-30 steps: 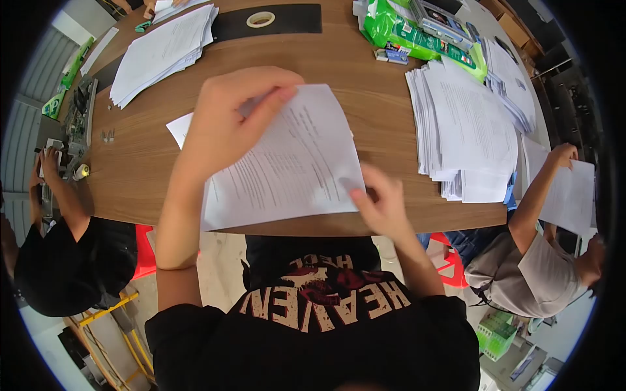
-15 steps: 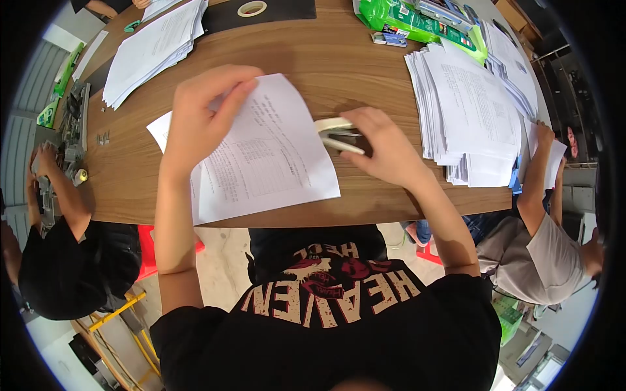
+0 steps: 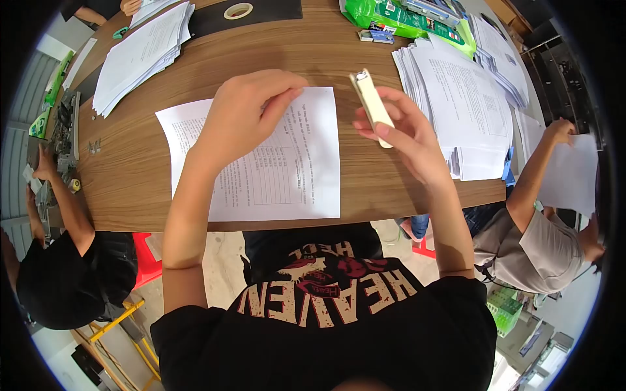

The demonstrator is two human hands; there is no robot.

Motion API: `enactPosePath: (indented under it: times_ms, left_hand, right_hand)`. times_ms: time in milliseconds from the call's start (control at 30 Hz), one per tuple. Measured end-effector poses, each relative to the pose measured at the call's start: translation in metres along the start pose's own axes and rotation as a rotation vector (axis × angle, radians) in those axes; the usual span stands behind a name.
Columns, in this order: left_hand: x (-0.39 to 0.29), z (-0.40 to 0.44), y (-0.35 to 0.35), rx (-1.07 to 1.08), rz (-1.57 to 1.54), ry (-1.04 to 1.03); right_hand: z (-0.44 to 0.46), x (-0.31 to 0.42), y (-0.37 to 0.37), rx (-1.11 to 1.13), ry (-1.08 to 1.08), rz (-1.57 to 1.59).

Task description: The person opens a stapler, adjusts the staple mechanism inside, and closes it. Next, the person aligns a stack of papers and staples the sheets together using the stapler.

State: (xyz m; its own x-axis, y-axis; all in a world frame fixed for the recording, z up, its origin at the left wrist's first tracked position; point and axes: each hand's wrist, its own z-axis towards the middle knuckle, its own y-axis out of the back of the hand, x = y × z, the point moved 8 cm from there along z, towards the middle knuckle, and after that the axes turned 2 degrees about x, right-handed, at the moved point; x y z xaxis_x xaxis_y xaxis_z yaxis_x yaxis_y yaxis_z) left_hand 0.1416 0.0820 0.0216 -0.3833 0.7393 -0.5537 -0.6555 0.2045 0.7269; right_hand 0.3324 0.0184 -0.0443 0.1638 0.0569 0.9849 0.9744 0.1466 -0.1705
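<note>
Printed sheets of paper (image 3: 280, 176) lie on the brown table near its front edge. My left hand (image 3: 251, 117) is closed at their top edge, thumb and fingers pinching the paper near the upper right corner. To the right of the sheets, my right hand (image 3: 407, 130) holds a cream stapler (image 3: 373, 107) raised above the table, tilted with its metal end pointing up and away. The stapler does not touch the paper.
Tall paper stacks stand at the right (image 3: 463, 104) and back left (image 3: 143, 58). Behind are a green pack (image 3: 417, 23), a small blue box (image 3: 376, 36) and a tape roll (image 3: 238, 11). Co-workers sit left (image 3: 65, 274) and right (image 3: 535, 247), the right one holding a sheet.
The stapler has come up off the paper's right side and turned upright in my right hand. The sheets now lie flatter, and my left hand has shifted right with them.
</note>
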Motion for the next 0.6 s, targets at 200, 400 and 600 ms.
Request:
enactPosePath:
  times_ms: [200, 400, 600]
  left_hand:
    - [0.0, -0.001, 0.002, -0.001, -0.001, 0.009]
    - [0.002, -0.003, 0.006, -0.018, -0.041, 0.024]
    - [-0.004, -0.001, 0.005, -0.023, -0.007, -0.02]
  right_hand:
    - [0.002, -0.009, 0.014, -0.03, 0.005, 0.181]
    - [-0.002, 0.023, 0.03, -0.075, 0.403, 0.273]
    - [0.014, 0.008, 0.01, 0.095, 0.202, 0.523]
